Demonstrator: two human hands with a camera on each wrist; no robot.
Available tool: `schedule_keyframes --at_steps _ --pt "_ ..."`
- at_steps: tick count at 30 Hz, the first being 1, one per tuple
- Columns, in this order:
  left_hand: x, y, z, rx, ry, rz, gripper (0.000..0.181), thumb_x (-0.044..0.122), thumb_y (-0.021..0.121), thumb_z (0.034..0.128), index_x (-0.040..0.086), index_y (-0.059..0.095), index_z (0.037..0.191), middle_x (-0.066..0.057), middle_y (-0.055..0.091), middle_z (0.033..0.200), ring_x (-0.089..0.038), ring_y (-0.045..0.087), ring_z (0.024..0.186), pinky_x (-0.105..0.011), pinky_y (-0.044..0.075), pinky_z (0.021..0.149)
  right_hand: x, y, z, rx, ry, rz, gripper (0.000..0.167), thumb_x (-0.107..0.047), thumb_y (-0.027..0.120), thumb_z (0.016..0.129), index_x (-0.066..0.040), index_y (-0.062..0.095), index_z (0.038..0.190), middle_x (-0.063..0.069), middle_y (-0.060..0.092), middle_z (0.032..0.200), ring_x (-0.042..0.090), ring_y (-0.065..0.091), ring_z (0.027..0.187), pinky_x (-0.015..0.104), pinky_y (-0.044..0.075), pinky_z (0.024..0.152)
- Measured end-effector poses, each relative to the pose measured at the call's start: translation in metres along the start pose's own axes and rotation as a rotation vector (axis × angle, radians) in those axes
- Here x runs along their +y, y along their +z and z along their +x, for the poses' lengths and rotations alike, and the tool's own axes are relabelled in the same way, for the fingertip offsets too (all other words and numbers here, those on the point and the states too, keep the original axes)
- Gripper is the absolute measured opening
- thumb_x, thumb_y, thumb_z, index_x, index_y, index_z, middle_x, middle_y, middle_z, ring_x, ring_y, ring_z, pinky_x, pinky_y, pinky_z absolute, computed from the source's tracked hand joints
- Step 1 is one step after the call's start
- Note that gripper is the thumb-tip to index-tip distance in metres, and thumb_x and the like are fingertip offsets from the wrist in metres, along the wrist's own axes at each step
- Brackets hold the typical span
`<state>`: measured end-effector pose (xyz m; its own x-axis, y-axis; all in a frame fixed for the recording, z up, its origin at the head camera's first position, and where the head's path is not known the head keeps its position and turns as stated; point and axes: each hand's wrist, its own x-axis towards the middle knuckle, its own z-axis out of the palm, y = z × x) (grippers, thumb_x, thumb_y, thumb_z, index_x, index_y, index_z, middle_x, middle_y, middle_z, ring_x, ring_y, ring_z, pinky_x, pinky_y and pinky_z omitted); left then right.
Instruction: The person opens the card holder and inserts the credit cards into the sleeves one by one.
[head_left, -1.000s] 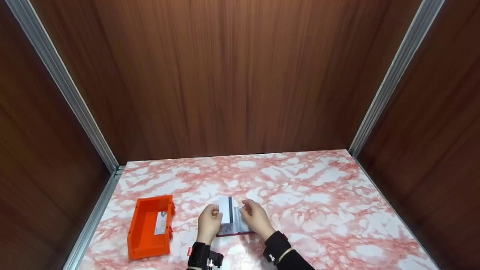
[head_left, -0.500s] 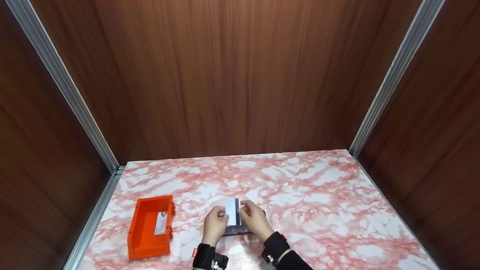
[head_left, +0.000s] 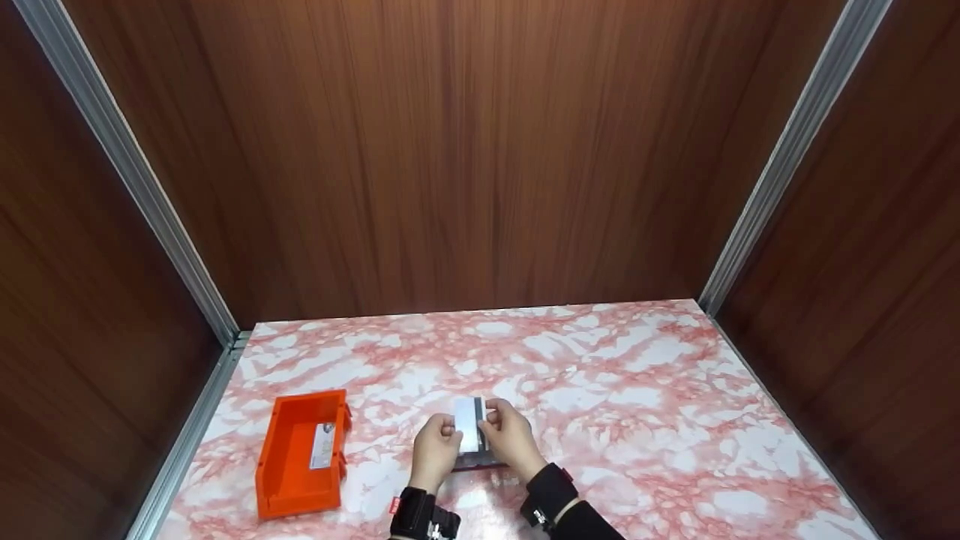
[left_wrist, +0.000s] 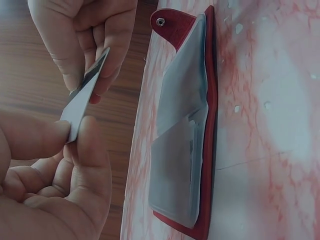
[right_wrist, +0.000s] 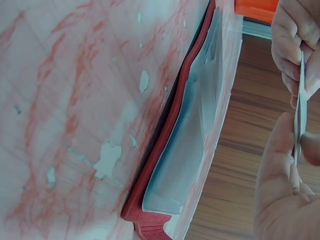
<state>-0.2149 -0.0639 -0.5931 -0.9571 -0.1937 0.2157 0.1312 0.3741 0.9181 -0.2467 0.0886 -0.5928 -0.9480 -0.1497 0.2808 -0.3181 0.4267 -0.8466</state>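
A white card (head_left: 466, 424) with a dark stripe is pinched at its left edge by the left hand (head_left: 435, 453) and at its right edge by the right hand (head_left: 514, 441). In the left wrist view the card (left_wrist: 80, 107) is held above the table, apart from a red card holder (left_wrist: 212, 120) that lies open with clear plastic sleeves (left_wrist: 175, 170). A snap tab (left_wrist: 172, 25) sticks out at one end of the holder. The right wrist view shows the holder (right_wrist: 165, 125) beside the thin edge of the card (right_wrist: 300, 110).
An orange bin (head_left: 296, 457) with a white label inside stands on the left of the pink and white marbled table (head_left: 615, 390). Brown wood-patterned panels (head_left: 450, 150) and metal frame bars (head_left: 787, 157) surround the table.
The left hand and the card have moved right, toward the right hand. The right hand, earlier apart from the card, now pinches its right edge.
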Motion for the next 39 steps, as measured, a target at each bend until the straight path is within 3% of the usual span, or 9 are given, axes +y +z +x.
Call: schedule_keyframes --at_steps 7,14,19,29,39 --pt "0.0 -0.002 0.002 -0.007 0.019 0.047 0.013 -0.005 0.068 0.0807 -0.001 0.063 0.092 -0.004 0.062 0.078 -0.016 0.056 0.073 -0.034 0.048 0.068 -0.002 -0.002 0.002 -0.031 -0.021 0.061 0.03 0.002 0.068 0.089 0.007 0.057 0.116 0.005 0.062 0.081 0.014 0.06 0.071 0.028 0.052 0.063" --pt "0.001 -0.006 0.006 -0.007 0.055 0.057 0.014 0.0 0.069 0.0814 -0.002 0.064 0.095 -0.003 0.063 0.08 -0.015 0.057 0.073 -0.034 0.05 0.069 -0.003 -0.004 0.005 -0.02 -0.027 0.05 0.03 0.0 0.069 0.088 0.008 0.058 0.116 0.004 0.062 0.081 0.016 0.062 0.073 0.028 0.052 0.066" --pt "-0.001 -0.009 0.007 0.007 0.03 0.044 0.013 0.0 0.067 0.0811 -0.002 0.066 0.094 -0.001 0.062 0.075 -0.012 0.055 0.065 -0.031 0.048 0.063 0.0 -0.008 0.007 -0.011 -0.021 0.032 0.032 0.0 0.068 0.088 0.01 0.057 0.117 0.006 0.063 0.081 0.018 0.061 0.073 0.03 0.053 0.066" --pt "-0.008 -0.014 0.008 0.097 0.048 0.145 0.013 -0.006 0.068 0.0767 -0.001 0.065 0.089 -0.002 0.061 0.071 -0.017 0.056 0.065 -0.036 0.048 0.064 0.012 -0.013 0.01 0.046 0.038 -0.046 0.028 0.001 0.07 0.084 0.007 0.06 0.11 0.001 0.059 0.078 0.013 0.055 0.07 0.031 0.049 0.068" --pt "-0.017 -0.017 0.009 0.102 -0.008 0.185 0.011 -0.002 0.07 0.0788 -0.002 0.065 0.089 -0.003 0.064 0.073 -0.022 0.061 0.07 -0.039 0.05 0.068 0.023 -0.017 0.011 0.05 0.068 -0.093 0.027 0.0 0.069 0.084 0.007 0.06 0.107 0.001 0.057 0.077 0.014 0.052 0.068 0.034 0.048 0.067"
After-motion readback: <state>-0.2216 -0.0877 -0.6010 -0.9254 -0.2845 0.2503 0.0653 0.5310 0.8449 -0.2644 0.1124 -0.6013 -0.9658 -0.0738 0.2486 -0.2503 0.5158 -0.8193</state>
